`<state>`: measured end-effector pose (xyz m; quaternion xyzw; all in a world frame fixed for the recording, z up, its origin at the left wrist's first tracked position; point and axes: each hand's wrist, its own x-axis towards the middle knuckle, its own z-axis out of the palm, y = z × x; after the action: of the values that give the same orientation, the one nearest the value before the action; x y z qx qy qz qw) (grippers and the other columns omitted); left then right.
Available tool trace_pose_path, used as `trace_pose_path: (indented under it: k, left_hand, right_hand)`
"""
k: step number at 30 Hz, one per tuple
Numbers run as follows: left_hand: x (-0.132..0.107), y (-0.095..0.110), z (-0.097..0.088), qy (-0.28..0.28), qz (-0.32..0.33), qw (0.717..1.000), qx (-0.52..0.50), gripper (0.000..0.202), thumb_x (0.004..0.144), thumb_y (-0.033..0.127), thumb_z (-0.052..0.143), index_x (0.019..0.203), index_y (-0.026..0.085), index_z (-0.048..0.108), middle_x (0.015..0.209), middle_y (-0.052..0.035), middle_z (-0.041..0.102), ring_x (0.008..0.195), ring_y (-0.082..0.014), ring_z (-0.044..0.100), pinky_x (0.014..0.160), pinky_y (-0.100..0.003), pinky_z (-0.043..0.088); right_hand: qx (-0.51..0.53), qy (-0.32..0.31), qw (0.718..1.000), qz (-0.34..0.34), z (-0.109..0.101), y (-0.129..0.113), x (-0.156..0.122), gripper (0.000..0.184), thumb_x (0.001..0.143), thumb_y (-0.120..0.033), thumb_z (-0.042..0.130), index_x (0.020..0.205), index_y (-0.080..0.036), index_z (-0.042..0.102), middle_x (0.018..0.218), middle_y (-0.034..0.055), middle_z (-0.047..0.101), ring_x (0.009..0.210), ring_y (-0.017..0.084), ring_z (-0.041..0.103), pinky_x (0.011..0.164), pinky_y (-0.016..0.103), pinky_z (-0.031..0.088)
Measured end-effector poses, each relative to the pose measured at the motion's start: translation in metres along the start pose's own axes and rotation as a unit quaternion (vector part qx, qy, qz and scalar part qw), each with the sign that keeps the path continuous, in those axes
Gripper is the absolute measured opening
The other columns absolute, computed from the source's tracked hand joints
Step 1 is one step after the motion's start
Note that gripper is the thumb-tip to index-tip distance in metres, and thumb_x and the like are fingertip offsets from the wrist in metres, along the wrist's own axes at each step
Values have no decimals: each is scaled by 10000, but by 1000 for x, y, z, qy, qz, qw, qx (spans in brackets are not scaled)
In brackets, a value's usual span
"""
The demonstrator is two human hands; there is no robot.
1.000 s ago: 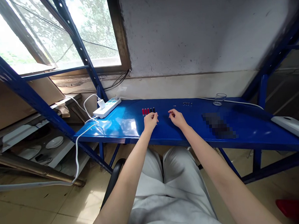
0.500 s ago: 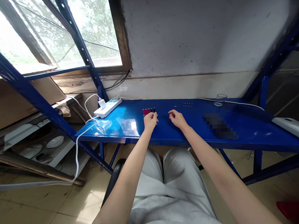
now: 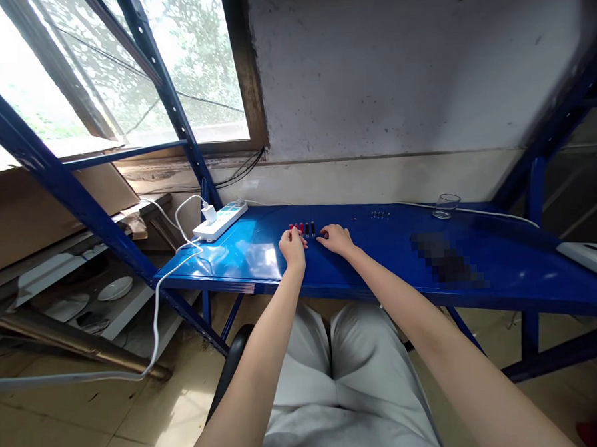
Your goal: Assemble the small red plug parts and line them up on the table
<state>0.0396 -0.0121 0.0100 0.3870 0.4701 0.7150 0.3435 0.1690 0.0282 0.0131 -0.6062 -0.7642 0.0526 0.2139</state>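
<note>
A row of small red cylinders [image 3: 297, 227] and black cylinders [image 3: 313, 229] stands near the middle of the blue table [image 3: 380, 259]. My left hand [image 3: 292, 247] is just in front of the red ones, covering their lower parts. Its thumb and fingers are pressed together; anything between them is hidden. Just right of the row, my right hand [image 3: 337, 237] rests low over the tabletop with curled fingers. A small dark spot shows at its fingertips, too small to tell whether it is a piece or shadow. Several tiny metallic pieces [image 3: 380, 214] stand behind and to the right.
A white power strip [image 3: 221, 222] with a plug and cable lies at the left end. At the back right stands a clear glass [image 3: 446, 206]. A blurred dark object [image 3: 448, 259] lies on the right side, and a white device [image 3: 590, 258] sits at the right edge.
My right hand has moved left, closer to the black cylinders, and turned palm down. My left hand stays by the row with its fingers pinched. The view has shifted slightly.
</note>
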Motion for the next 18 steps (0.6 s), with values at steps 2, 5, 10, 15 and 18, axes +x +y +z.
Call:
trace_pose_path:
  k: [2,5,10,15,18]
  left_hand:
    - [0,0,-1,1,0,1000,0,277,823,373,454,653,161,508,452,42,459,366,-58,420,383,-170,336]
    - [2,-2,-1,1,-5,1000,3,274,825,368,443,658,161,507,456,42,456,368,-59,420,384,-175,340]
    - [2,-3,-3,1,-3,1000,13,288,827,387,428,663,163,505,467,41,455,384,-61,430,396,-180,354]
    - [1,-3,-3,-6,4,1000,11,292,825,396,435,663,164,504,467,42,452,388,-61,432,406,-183,357]
    - [1,-3,-3,-4,3,1000,4,288,826,392,437,662,164,502,460,44,447,378,-60,423,399,-183,347]
  right_hand:
    - [-3,-2,1000,7,3,-3,4,311,792,-440,534,945,-188,635,975,105,617,986,259,520,805,401,381]
    - [10,-9,999,29,7,-5,11,310,765,-455,563,915,-196,645,987,109,621,993,269,517,795,399,382]
    - [34,-23,998,46,11,-8,22,258,727,-410,612,885,-208,647,958,91,640,985,264,526,794,390,374]
    - [49,-21,997,59,16,-8,25,253,725,-400,613,890,-210,637,951,76,651,960,251,538,794,388,365]
    - [53,-17,996,67,18,-9,26,249,722,-400,614,886,-212,634,947,67,653,965,249,538,798,391,359]
